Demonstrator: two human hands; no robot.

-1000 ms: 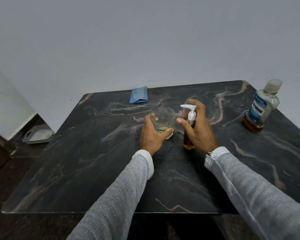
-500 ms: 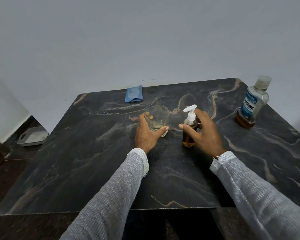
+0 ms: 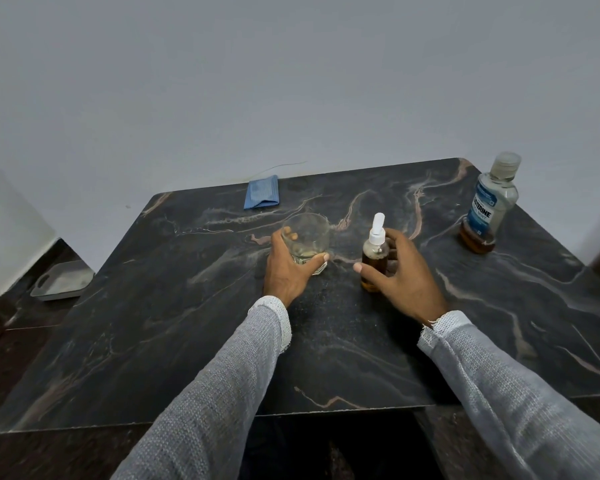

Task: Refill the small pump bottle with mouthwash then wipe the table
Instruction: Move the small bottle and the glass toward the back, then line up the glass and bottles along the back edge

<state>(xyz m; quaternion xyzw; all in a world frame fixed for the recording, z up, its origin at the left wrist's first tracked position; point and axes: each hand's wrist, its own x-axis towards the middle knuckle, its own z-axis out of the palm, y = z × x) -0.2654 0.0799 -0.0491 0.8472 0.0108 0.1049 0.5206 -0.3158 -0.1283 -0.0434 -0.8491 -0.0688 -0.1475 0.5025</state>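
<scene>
My left fingers (image 3: 293, 235) wrap the glass (image 3: 305, 242), right fingers (image 3: 394, 237) spread loose around the capped, seemingly full pump bottle (image 3: 374, 258) mid-table; wiping with the far blue cloth (image 3: 262, 196) remains.

Black veined marble table (image 3: 187, 306), blue folded cloth (image 3: 262, 192), amber pump bottle (image 3: 374, 261).

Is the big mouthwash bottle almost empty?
Yes, nearly. The mouthwash bottle stands upright with its cap on, and amber liquid fills only the bottom; the rest looks clear.
</scene>
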